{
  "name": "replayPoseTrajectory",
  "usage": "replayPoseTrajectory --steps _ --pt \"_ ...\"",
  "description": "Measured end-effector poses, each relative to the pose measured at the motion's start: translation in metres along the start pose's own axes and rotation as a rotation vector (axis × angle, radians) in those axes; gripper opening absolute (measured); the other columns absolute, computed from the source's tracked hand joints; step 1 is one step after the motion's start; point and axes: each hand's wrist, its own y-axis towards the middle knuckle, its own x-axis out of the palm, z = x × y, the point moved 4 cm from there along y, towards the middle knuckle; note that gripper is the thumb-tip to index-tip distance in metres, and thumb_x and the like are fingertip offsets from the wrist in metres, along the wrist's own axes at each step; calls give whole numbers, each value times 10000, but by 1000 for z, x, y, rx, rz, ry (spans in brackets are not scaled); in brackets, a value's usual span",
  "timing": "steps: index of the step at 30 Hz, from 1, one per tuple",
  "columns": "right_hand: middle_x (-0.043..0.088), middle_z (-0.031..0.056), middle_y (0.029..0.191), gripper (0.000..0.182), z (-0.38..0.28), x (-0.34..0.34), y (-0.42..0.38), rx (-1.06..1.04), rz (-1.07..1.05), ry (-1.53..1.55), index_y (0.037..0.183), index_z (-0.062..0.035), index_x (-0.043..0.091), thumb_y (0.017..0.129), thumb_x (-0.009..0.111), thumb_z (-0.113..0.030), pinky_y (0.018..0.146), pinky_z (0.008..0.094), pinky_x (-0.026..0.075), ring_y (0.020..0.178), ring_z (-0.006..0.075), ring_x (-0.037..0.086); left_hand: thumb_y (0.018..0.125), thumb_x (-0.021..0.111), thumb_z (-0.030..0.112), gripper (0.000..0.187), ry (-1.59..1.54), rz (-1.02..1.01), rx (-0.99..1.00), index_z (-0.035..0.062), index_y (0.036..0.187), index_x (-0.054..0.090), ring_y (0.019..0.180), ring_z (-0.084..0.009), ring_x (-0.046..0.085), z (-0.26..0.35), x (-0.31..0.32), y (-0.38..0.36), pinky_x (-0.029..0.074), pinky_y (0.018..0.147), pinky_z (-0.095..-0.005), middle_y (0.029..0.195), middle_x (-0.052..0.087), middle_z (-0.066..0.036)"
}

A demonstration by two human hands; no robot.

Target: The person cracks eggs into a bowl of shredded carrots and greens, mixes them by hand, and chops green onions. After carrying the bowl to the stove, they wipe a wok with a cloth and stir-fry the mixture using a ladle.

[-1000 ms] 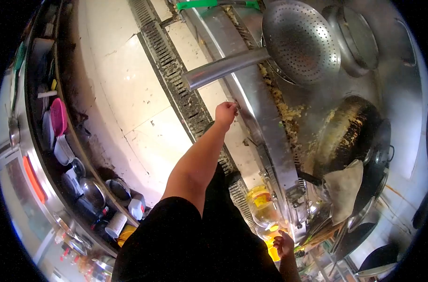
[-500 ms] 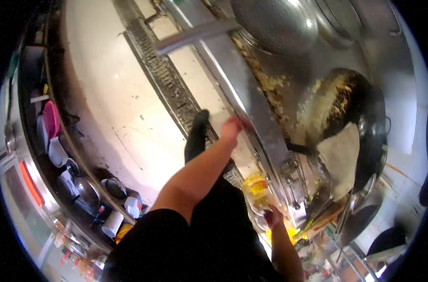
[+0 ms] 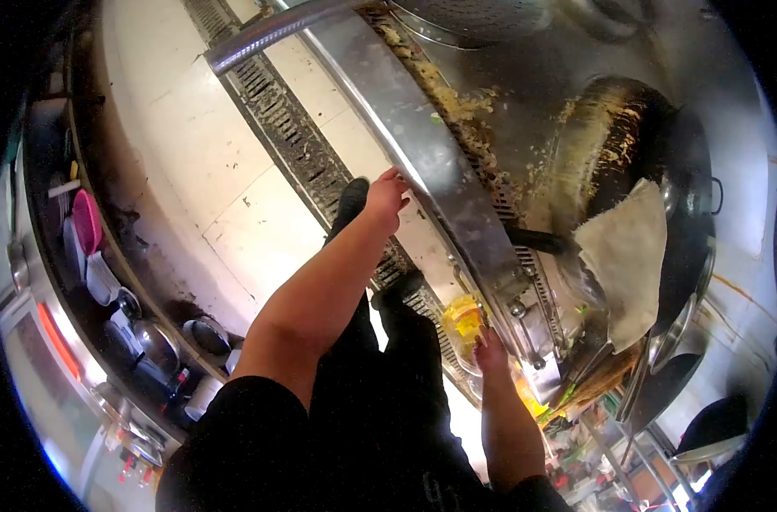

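Note:
My left hand (image 3: 387, 203) is just in front of the steel stove's front edge (image 3: 418, 171), its fingers loosely apart and nothing visible in them. Lower down, my right hand (image 3: 490, 352) overlaps the right side of a clear plastic jug with a yellow label (image 3: 464, 321). Its fingers point up along the jug and look apart; whether they touch it is hard to tell. On the stove, a blackened wok (image 3: 615, 136) lies tilted, and a beige cloth (image 3: 625, 252) lies by a black handle (image 3: 538, 241).
A metal tube (image 3: 269, 38) juts out over the floor from the stove. A slotted drain (image 3: 277, 128) runs along the floor beside my shoes. To the left, a shelf holds a pink basket (image 3: 87, 220) and several pans. Stove knobs (image 3: 518, 311) are near my right hand.
My right hand has moved up along the jug. My left hand has shifted left and up in view, its fingers now clearer. The camera view has shifted too, and the stove edge looks sharper.

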Motion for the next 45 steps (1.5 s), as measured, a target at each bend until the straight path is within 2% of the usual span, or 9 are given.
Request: replayPoseTrajectory --steps 11,13,17,32,35,37,39,40,45 --pt "652 41 846 173 23 -69 59 -272 -57 -302 985 -91 604 937 611 -257 564 235 477 698 133 597 963 431 236 288 39 -34 -6 136 1171 602 1023 -189 542 -5 -2 10 372 931 -397 1081 634 -25" --pt "651 45 846 164 11 -38 26 -84 43 172 986 -87 602 933 617 -242 549 218 472 693 136 606 959 443 245 279 23 -40 -18 136 1157 606 1018 -186 541 0 1 0 372 927 -393 1075 635 -24" --pt "656 40 848 156 3 -31 16 -68 53 119 985 -92 604 930 621 -237 541 206 471 695 137 610 866 447 10 474 20 -84 -69 140 1315 528 1042 -139 529 5 1 -1 393 902 -363 1089 601 17" --pt "665 39 863 155 22 -48 24 -116 -168 163 1011 -93 605 943 604 -232 614 209 522 704 108 617 887 475 76 453 56 -62 -59 180 1325 524 1013 -136 548 0 -3 3 417 861 -371 1049 604 6" --pt "663 127 970 244 -12 -6 -54 -740 -370 -1045 1141 -11 576 927 606 -125 792 297 558 876 215 662 907 478 122 455 123 -40 -118 192 1356 470 940 -152 575 -4 -16 5 437 795 -362 1052 619 -7" --pt "663 155 993 267 5 -23 -65 -817 -394 -1071 1154 1 564 917 607 -113 789 319 563 871 247 665 911 453 100 398 268 -109 -97 171 1301 493 771 -159 559 1 -29 -5 446 633 -351 883 598 -53" --pt "665 198 1018 300 -9 -15 -91 -302 -335 -412 1174 16 546 900 598 -95 774 363 571 848 294 670 893 510 113 279 306 -88 -26 137 1169 536 674 -165 539 1 -53 -2 431 566 -314 833 571 -64" --pt "667 214 1021 310 -26 7 -139 252 -235 305 1180 17 541 892 588 -90 762 384 573 830 309 672 874 574 116 135 311 -112 -49 110 1009 566 637 -161 546 20 -51 -29 421 543 -277 793 575 -49" --pt "672 214 1001 381 -113 -8 -221 50 -329 492 1213 27 536 937 502 -234 733 368 578 839 284 672 884 579 127 105 650 -164 220 67 961 619 664 -148 593 60 -87 -79 466 577 -290 745 608 -30"
